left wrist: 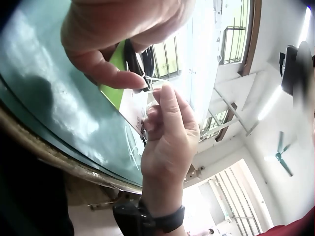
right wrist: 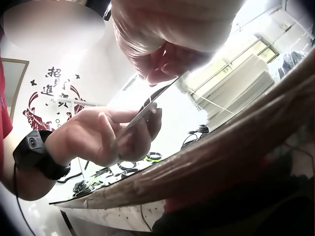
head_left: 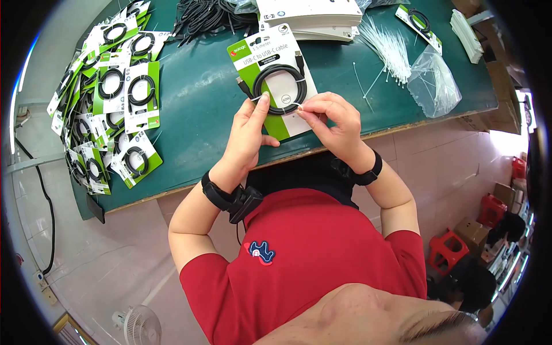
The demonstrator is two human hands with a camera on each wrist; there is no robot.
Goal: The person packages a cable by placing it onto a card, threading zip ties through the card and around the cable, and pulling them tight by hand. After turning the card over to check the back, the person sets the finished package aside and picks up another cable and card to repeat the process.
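Note:
A green and white USB-C cable card (head_left: 277,127) carries a coiled black cable (head_left: 305,87). My left hand (head_left: 246,133) grips the card by its lower left side, thumb over the front beside the coil and fingers behind. At the coil's lower right, my right hand (head_left: 336,119) pinches the end of a thin white cable tie (head_left: 296,105) between thumb and forefinger. Another pale tie crosses the coil near the left thumb. In the right wrist view the card (right wrist: 135,121) shows edge-on, tilted above the table's edge.
Many carded cables (head_left: 141,92) lie piled at the table's left. Loose black cables (head_left: 201,20) and stacked blank cards (head_left: 310,14) sit along the back. To the right are white cable ties (head_left: 388,54), a plastic bag (head_left: 434,83) and another carded cable (head_left: 421,22).

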